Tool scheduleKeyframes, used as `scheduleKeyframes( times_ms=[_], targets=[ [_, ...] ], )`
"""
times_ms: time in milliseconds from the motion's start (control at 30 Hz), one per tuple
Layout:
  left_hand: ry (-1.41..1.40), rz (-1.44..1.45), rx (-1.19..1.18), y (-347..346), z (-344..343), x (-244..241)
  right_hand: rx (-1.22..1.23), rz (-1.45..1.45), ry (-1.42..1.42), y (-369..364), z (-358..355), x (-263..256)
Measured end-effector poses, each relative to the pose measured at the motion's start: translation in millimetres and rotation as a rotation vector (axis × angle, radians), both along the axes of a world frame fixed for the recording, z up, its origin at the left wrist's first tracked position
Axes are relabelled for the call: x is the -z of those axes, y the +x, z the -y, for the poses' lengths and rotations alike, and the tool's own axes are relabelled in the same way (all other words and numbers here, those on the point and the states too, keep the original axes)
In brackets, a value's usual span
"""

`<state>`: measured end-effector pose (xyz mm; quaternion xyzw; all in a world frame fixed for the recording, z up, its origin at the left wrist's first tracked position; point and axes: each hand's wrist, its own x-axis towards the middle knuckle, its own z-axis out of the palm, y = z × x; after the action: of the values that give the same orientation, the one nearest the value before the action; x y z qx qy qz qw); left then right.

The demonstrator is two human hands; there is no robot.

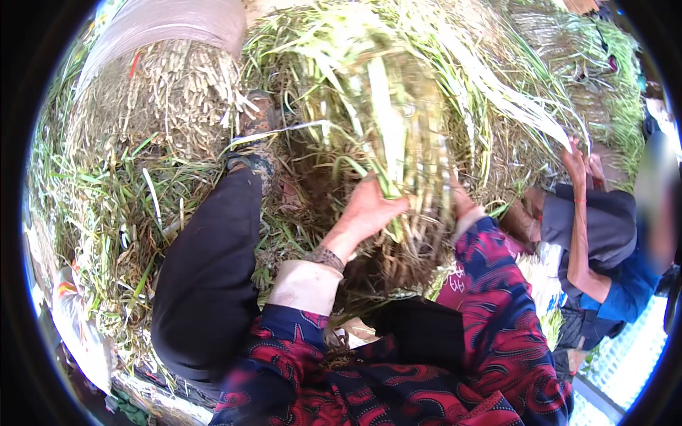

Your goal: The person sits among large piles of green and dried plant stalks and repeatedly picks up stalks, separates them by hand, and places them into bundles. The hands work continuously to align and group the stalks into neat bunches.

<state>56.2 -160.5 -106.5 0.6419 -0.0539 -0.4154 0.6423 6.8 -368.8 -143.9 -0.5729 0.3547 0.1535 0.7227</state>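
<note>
Between my knees, a bundle of long green plant stalks with roots (423, 170) stands roughly upright, roots down and leaves fanning away from me; it is partly blurred. My left hand (370, 207) grips stalks on its left side, the thumb lying across a broad pale-green stalk (386, 122). Against the bundle's right side is my right hand (462, 198), its fingers hidden behind the stalks. Dark tangled roots (410, 261) hang below both hands. A loose leaf blade (287, 128) stretches left from the bundle towards my shoe.
A large bundle of cut stalks (176, 80) wrapped in a pale sheet (186, 21) lies at upper left. Loose greens (96, 213) cover the ground at left. On the right, a seated co-worker (602, 255) holds long pale leaves (522, 112). My dark-trousered leg (208, 277) is bent at left.
</note>
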Motion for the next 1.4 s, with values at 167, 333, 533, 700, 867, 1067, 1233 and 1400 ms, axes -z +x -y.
scheduleKeyframes(
  times_ms=[167, 333, 533, 700, 867, 1067, 1233, 1400],
  targets=[
    [-0.168, -0.210, -0.618, 6.6, -13.4, 23.0, -0.157, 0.033, -0.035, 6.7, -7.4, -7.5],
    [-0.083, -0.483, -0.576, 18.5, -45.2, 70.6, -0.459, -0.022, -1.028, 40.3, -42.0, -0.4],
    [0.019, -0.336, -0.366, 16.7, -19.5, 16.8, 0.067, 0.164, -0.080, 41.4, -45.1, 2.7],
    [-0.574, -0.644, -0.217, 10.8, -3.1, -48.4, 0.290, 0.342, -0.028, 27.8, 3.7, -106.5],
    [-0.501, -0.061, -0.036, 13.9, -13.3, -83.5, 0.121, 0.497, 0.149, -17.0, -8.5, -208.8],
    [-0.152, -0.471, -0.403, -3.8, -6.4, 1.7, 0.029, -0.023, -0.252, 5.9, -17.6, -44.5],
    [-0.146, -0.293, -0.086, 23.7, -25.0, -91.3, 0.185, 0.366, 0.049, 28.7, 10.7, -141.3],
    [-0.415, -0.310, -0.019, 26.6, -10.2, -96.1, 0.002, 0.447, 0.246, -2.4, -1.4, -193.0]
  ],
)
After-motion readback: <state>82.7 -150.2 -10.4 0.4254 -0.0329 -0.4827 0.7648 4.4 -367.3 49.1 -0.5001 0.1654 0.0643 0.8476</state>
